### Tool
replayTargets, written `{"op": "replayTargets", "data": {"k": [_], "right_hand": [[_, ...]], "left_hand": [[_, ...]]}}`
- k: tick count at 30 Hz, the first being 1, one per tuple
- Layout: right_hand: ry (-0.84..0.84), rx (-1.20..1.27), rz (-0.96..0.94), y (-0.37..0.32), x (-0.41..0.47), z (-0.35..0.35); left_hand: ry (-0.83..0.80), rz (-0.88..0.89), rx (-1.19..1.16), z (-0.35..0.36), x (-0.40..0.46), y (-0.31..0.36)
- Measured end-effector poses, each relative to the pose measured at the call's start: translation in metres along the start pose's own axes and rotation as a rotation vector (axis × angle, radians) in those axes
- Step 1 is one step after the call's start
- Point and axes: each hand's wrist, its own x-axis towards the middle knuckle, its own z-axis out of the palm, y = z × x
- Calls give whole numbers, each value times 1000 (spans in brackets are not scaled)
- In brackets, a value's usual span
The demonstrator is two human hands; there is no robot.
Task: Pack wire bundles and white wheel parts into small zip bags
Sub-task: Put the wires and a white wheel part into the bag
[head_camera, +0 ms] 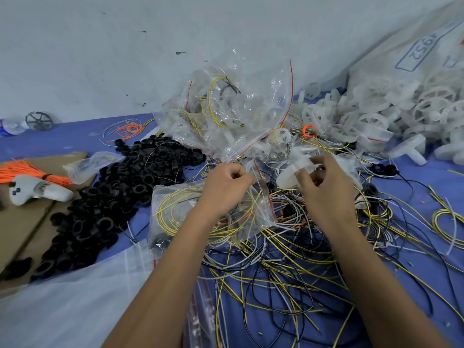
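The left hand (227, 182) pinches the mouth of a small zip bag (261, 197), fingers curled tight on the thin film beside its red seal strip, while the right hand (326, 187) has its grip closed around a white wheel part (295, 172), held just beside that opening. The step in hand looks like feeding the wheel into the bag. To do it well, the left pinch should probably hold 1 lip only, so the mouth gapes, and the wheel should go in edge first, since its broad rim could catch on the slack film. The bag already holds a wire bundle (175, 209) of yellow coils, so the wheel may need to slide alongside the loops, not push into them. The bag is clear, crinkled plastic, soft and glossy, likely to fold shut on itself. The wheel is translucent white plastic, stiff, round, with a wide flat band. Beneath both hands loose wires (288, 267) in yellow, black and white lie tangled on the blue cloth (414, 285), springy and prone to snag on fingers. A heap of filled bags (236, 106) rises behind, a pile of white wheels (376, 114) to the right, and matte black rings (113, 197) lie to the left.
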Motion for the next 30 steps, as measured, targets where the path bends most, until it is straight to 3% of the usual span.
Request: {"op": "replayTargets", "data": {"k": [3,6,9,14,17,21,23,26,30], "right_hand": [[-115,465,56,-13,-2,-1],[-319,636,36,-22,-8,5],[-437,583,-12,-23,-12,10],[-340,201,-183,-16,-16,16],[-298,213,-227,-14,-17,20],[-450,460,-104,-17,-16,20],[-459,383,-147,-16,-16,22],[-340,92,-328,-18,-20,24],[-314,295,-161,-23,-23,27]], "left_hand": [[-32,-22,-32,-3,0,1],[-47,-9,-45,-7,1,6],[-73,15,-107,-12,2,13],[-95,75,-161,-19,0,23],[-112,113,-92,-19,-1,27],[-53,180,44,-19,-4,33],[-6,215,113,-21,-4,36],[-1,268,225,-19,-5,41],[-28,316,252,-8,-11,49]]}}
